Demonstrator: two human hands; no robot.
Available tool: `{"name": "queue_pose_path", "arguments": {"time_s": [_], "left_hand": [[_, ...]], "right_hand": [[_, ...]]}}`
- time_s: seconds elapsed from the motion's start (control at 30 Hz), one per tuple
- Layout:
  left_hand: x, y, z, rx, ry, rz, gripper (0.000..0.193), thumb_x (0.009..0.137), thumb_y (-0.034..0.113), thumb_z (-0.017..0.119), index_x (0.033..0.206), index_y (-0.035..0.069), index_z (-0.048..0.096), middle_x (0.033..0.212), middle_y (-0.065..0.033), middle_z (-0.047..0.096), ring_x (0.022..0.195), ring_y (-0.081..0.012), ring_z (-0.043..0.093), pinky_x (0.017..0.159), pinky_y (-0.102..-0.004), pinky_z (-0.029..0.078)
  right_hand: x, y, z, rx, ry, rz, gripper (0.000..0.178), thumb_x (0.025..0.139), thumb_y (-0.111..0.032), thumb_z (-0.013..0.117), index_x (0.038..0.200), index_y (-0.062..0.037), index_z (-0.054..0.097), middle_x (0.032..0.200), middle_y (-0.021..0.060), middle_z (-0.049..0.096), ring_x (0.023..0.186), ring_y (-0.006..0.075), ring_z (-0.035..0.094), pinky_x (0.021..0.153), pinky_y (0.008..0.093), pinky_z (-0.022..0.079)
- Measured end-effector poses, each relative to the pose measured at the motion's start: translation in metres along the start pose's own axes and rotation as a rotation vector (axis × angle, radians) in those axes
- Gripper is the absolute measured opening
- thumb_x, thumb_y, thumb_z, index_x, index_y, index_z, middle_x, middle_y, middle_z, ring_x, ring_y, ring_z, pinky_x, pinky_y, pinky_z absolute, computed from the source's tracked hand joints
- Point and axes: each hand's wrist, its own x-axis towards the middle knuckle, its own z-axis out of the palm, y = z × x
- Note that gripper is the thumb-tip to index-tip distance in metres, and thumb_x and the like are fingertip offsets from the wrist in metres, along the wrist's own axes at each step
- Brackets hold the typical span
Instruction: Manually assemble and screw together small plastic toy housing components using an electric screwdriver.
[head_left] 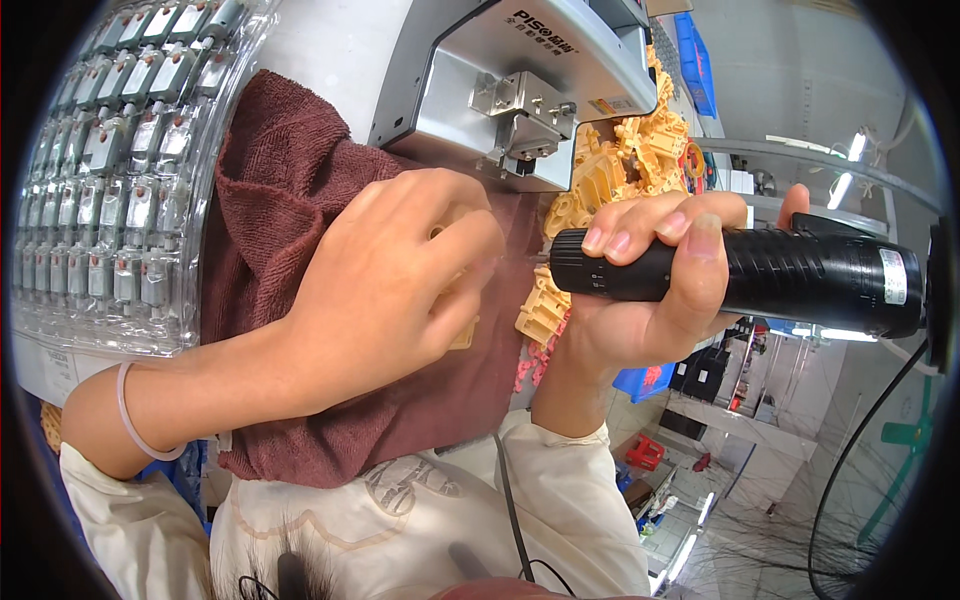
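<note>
Maroon cloth (380,420) lies beneath: left fingers (465,250) curl around 1 yellow part (464,336), right fingers (700,270) grip a black screwdriver (810,280); fastening seems unfinished, progress hidden.

assembly workshop | electric screwdriver (820,280) | tray (120,330) of small motors (145,75) | heaped yellow plastic parts (600,180) | silver bench machine (450,100)

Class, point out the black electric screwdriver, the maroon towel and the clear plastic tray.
Black electric screwdriver (785,272), head view: barrel.
Maroon towel (272,165), head view: upper folded part.
Clear plastic tray (110,336), head view: lower rim.
</note>
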Motion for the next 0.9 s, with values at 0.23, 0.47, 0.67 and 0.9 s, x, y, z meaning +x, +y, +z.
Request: {"name": "queue_pose_path", "arguments": {"time_s": [0.23, 0.47, 0.67, 0.9], "left_hand": [[0.000, 0.000, -0.002, -0.003, -0.012, -0.016, 0.020, 0.077, 0.006, 0.069, 0.095, 0.007, 0.061, 0.109, -0.0090, 0.058, 0.100, -0.0286, 0.057, 0.082, -0.0388, 0.044], [0.001, 0.002, 0.000, 0.000, -0.006, -0.015, 0.020, 0.076, 0.006, 0.069, 0.094, 0.008, 0.061, 0.107, -0.0088, 0.058, 0.099, -0.0290, 0.058, 0.082, -0.0394, 0.045], [0.000, 0.001, -0.001, 0.004, -0.003, -0.024, 0.020, 0.075, 0.006, 0.069, 0.093, 0.008, 0.061, 0.107, -0.0088, 0.058, 0.098, -0.0288, 0.058, 0.082, -0.0391, 0.045], [0.001, 0.001, -0.001, 0.005, -0.005, -0.022, 0.020, 0.075, 0.006, 0.069, 0.093, 0.007, 0.061, 0.107, -0.0090, 0.058, 0.097, -0.0284, 0.058, 0.082, -0.0390, 0.045]], "right_hand": [[-0.001, 0.000, -0.001, -0.006, -0.013, 0.005, 0.063, 0.089, -0.005, 0.053, 0.141, -0.0075, 0.017, 0.077, 0.0093, 0.052, 0.050, 0.0185, 0.054, 0.052, 0.0361, 0.053], [-0.004, -0.002, -0.002, -0.059, -0.023, 0.048, 0.040, 0.090, -0.011, 0.053, 0.124, -0.0056, 0.034, 0.071, 0.0094, 0.052, 0.049, 0.0191, 0.053, 0.051, 0.0344, 0.051], [-0.005, -0.002, -0.006, -0.063, -0.060, 0.010, 0.044, 0.091, -0.011, 0.051, 0.130, -0.0059, 0.031, 0.073, 0.0096, 0.052, 0.050, 0.0187, 0.053, 0.050, 0.0340, 0.051], [-0.008, -0.001, -0.005, -0.073, -0.104, -0.035, 0.048, 0.093, -0.011, 0.048, 0.137, -0.0063, 0.027, 0.076, 0.0099, 0.051, 0.050, 0.0183, 0.053, 0.048, 0.0336, 0.051]]}}
